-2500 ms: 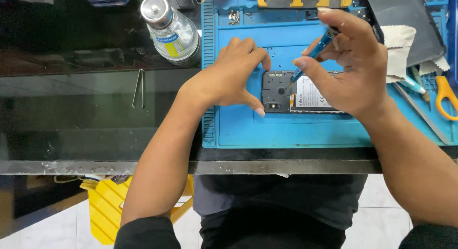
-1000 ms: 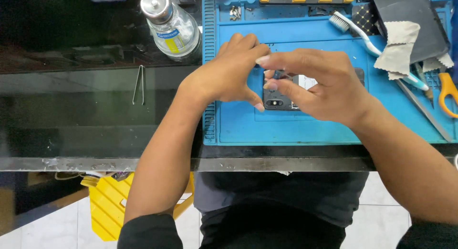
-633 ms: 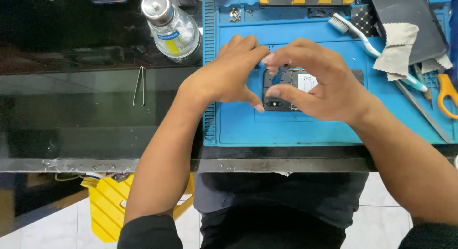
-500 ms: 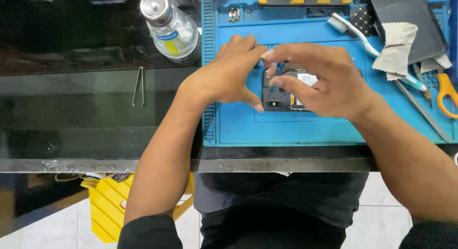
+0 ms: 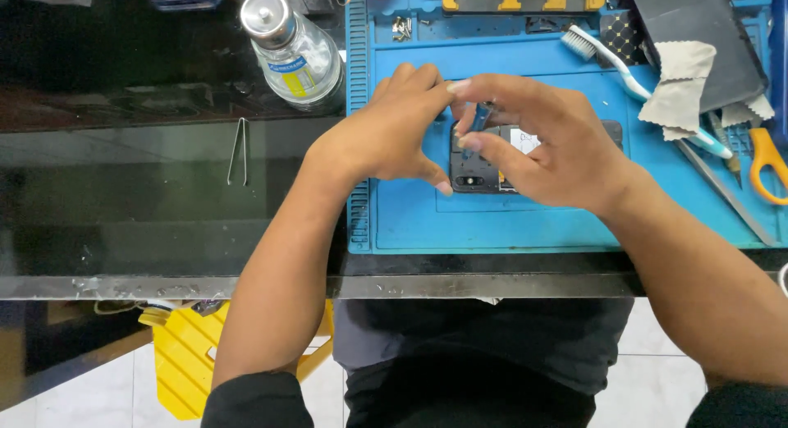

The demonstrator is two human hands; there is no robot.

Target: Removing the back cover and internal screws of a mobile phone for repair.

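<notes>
An opened dark phone (image 5: 474, 167) lies flat on a blue work mat (image 5: 525, 223), its inner parts showing. My left hand (image 5: 386, 132) presses down on the phone's left end, fingers curled over it. My right hand (image 5: 546, 141) covers the right part of the phone and pinches a small blue tool (image 5: 482, 116) between thumb and forefinger, its tip pointing down at the phone's upper left area. Most of the phone is hidden under both hands.
A clear bottle with a metal cap (image 5: 291, 54) stands left of the mat on the dark glass table. Metal tweezers (image 5: 237, 149) lie further left. A toothbrush (image 5: 611, 63), grey cloths (image 5: 685, 83), orange-handled scissors (image 5: 767, 161) and small screws (image 5: 402, 26) sit on the mat.
My right hand came down from above the phone onto it, and the blue tool now stands between its fingertips over the phone. My left hand stayed in place.
</notes>
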